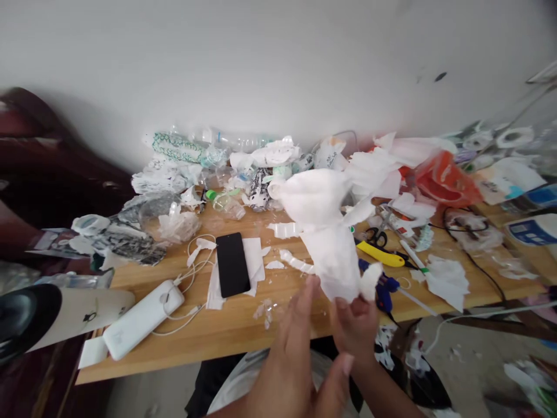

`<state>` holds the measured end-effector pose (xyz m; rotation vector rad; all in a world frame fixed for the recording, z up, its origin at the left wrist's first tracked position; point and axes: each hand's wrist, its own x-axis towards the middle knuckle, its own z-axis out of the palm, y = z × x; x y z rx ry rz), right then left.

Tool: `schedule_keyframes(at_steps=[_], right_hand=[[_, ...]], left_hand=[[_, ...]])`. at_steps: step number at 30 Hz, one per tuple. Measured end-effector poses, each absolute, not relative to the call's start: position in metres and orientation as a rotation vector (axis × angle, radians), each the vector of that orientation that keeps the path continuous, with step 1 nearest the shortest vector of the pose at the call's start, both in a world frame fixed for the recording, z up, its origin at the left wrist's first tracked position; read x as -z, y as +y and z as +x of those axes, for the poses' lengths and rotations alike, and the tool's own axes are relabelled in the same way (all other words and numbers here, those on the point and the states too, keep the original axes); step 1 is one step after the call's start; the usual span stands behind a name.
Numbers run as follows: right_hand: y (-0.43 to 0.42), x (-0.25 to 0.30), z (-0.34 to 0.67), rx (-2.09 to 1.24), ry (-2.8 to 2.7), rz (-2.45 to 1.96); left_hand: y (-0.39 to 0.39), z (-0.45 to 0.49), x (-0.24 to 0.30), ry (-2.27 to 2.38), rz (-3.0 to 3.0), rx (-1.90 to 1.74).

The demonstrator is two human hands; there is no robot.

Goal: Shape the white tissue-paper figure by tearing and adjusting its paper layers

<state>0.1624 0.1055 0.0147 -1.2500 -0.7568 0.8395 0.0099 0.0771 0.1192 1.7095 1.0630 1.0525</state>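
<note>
White crumpled plastic sheet (324, 232), puffed and twisted into a bulky upright form, is held up over the near edge of the wooden bench (243, 325), right of its middle. The right hand (354, 325) pinches its lower end, fingers closed on the material; the left hand (291, 348) stands just beside it, palm open and fingers spread, fingertips near the bottom of the sheet without clearly gripping it. By the look of it, the shaping of this sheet is mid-way, and the next move calls for the left hand to take hold while the right keeps the base steady.

Just behind the sheet lie a blue glue gun (383, 287), a yellow utility knife (379, 253) and black-handled scissors (376, 236). To the left, a black phone (232, 264) rests on white paper, and a white power bank (143, 318) with cables sits by the near left corner. Scraps and bottles crowd the far edge; the only open room is the bare strip along the near edge.
</note>
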Motion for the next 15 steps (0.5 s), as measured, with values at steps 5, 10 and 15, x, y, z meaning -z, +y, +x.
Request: schedule_keyframes(at_steps=[5,10,15], right_hand=[[0.095,-0.019,0.173,-0.272,-1.003,-1.196],[0.08,-0.022,0.176,-0.053,-1.327,-1.052],[0.058,-0.018,0.181,0.006,-1.497,-0.98]], left_hand=[[0.073,0.028,-0.106,0.946,0.986,-1.206],[0.08,0.028,-0.083,1.01,0.79,-1.316],[0.059,0.031,-0.071,0.935,0.528,-1.396]])
